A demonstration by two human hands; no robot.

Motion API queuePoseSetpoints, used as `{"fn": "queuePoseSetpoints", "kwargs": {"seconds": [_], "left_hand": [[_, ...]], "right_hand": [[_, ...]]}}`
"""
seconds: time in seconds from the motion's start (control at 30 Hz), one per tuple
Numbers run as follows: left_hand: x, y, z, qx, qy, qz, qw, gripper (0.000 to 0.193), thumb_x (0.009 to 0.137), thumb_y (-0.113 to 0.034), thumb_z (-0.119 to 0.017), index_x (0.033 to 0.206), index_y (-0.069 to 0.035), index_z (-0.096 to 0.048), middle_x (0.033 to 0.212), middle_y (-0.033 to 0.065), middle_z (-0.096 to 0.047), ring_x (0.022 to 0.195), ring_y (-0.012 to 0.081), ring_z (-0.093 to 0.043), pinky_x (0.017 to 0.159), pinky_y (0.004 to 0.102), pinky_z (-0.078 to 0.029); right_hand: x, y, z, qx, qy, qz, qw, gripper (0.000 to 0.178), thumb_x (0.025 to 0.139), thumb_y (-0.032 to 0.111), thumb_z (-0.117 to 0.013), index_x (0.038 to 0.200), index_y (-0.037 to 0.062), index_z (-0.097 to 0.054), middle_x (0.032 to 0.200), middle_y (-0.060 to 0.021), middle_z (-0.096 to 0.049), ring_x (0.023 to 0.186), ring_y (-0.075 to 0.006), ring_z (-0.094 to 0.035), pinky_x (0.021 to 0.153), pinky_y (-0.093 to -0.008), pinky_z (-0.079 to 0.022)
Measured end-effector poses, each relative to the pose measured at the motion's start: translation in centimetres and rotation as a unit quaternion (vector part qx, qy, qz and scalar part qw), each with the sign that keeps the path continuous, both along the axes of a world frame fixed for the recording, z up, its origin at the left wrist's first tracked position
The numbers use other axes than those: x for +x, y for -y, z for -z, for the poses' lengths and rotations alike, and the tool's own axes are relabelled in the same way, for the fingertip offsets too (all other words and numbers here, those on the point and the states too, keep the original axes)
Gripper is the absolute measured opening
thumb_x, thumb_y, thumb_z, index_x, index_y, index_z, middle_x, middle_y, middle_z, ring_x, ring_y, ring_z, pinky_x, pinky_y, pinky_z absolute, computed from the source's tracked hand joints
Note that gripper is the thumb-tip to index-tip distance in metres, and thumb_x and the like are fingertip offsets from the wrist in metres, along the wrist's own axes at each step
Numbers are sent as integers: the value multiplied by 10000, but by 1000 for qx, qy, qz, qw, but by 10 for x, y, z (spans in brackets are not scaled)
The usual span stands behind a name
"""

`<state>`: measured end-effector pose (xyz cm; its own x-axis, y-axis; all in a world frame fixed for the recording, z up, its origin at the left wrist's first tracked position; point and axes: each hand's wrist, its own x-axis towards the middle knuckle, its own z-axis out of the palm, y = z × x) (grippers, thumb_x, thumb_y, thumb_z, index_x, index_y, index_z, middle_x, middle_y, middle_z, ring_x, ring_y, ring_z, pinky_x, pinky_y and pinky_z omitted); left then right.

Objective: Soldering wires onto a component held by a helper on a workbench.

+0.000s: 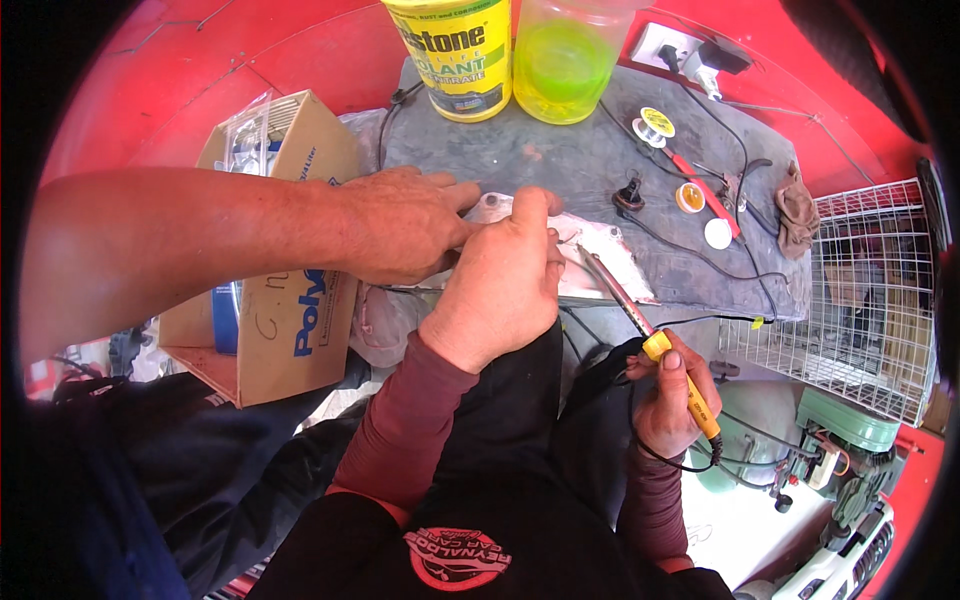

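In my right hand (680,400) is a soldering iron (690,385) with a yellow handle, my fingers wrapped round it. Its metal shaft slants up to the left, and the tip meets or hovers just over a white, flat, plate-like piece (610,250) on the grey tabletop. My left hand (505,280) is closed above the left part of that piece, thumb uppermost; whatever it pinches is hidden. From the left reaches another person's hand (410,220), its fingers beside mine at the piece's left end.
A yellow coolant jug (460,60) and a clear tub of green liquid (565,70) stand at the back. Solder spool (653,127), flux tin (690,197), red-handled tool (700,185) and cables lie right. A cardboard box (320,150) is left, a wire basket (860,290) right.
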<state>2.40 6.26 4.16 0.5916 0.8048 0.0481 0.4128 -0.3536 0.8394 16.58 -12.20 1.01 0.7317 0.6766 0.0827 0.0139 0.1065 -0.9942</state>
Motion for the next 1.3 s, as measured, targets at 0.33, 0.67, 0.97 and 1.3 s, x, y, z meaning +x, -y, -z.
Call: {"fn": "queuePoseSetpoints", "kwargs": {"seconds": [0.33, 0.67, 0.97, 1.3], "left_hand": [[0, 0, 0, 6, 4, 5, 1000, 443, 798, 131, -646, 1204, 36, -497, 832, 176, -700, 953, 331, -736, 838, 404, -566], [0, -1, 1, 4, 2, 4, 1000, 425, 795, 121, -655, 1183, 34, -504, 835, 178, -707, 948, 334, -732, 832, 411, -561], [1, -1, 0, 25, -14, 0, 1000, 418, 793, 113, -655, 1176, 33, -509, 832, 178, -704, 921, 339, -728, 815, 417, -558], [2, 0, 0, 27, -20, 4, 999, 424, 792, 107, -657, 1179, 30, -500, 850, 177, -703, 912, 338, -725, 803, 418, -556]], "right_hand": [[10, -3, -15, -40, 13, -17, 999, 286, 957, 80, -682, 1142, -138, -663, 876, -192, -730, 726, -212, -703, 732, -301, -561], [26, -7, -13, -49, -47, -32, 997, 304, 967, 127, -678, 1124, -133, -673, 884, -199, -728, 693, -236, -695, 724, -315, -560], [30, -12, -12, -32, -73, -26, 997, 329, 979, 181, -666, 1073, -133, -685, 818, -211, -713, 657, -244, -678, 659, -315, -544], [28, -10, -13, -11, -179, 6, 984, 313, 984, 177, -661, 1084, -119, -669, 831, -195, -704, 647, -250, -681, 673, -340, -585]]}}
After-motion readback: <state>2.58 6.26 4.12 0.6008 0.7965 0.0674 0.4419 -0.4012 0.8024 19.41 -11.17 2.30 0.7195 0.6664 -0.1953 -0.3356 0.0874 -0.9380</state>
